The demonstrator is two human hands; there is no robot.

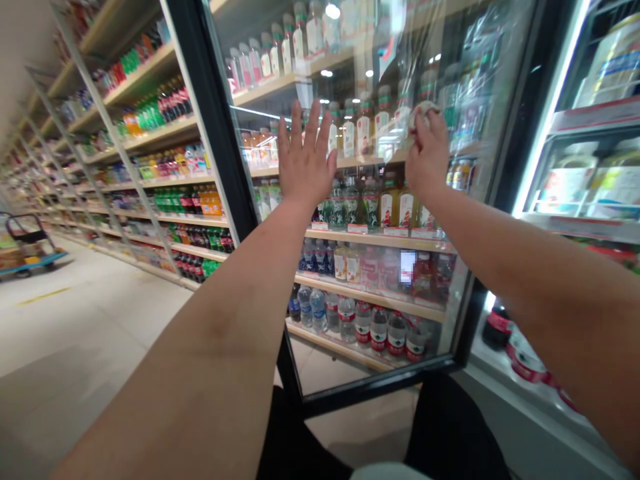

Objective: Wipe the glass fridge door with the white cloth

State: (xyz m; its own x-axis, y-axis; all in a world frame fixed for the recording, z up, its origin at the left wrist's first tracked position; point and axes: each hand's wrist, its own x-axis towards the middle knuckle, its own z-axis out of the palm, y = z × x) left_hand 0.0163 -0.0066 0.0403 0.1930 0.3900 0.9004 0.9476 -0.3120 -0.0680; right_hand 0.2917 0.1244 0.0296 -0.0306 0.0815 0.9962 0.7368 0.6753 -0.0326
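Observation:
A glass door (320,377) in a black frame stands swung out in front of me. My left hand (306,157) lies flat against the upper left of the glass, fingers spread. Higher on the right side, my right hand (429,150) is closed around a pale crumpled cloth (425,109) that it presses to the pane. Wet-looking streaks (417,53) run down the glass above the cloth. Most of the cloth is hidden by my fingers.
Drink bottles (379,327) on shelves show through the pane. At right is a lit cooler with large bottles (567,177). Long shelves of drinks (187,200) recede to the left. A blue flat trolley (35,260) stands on the pale floor (95,313).

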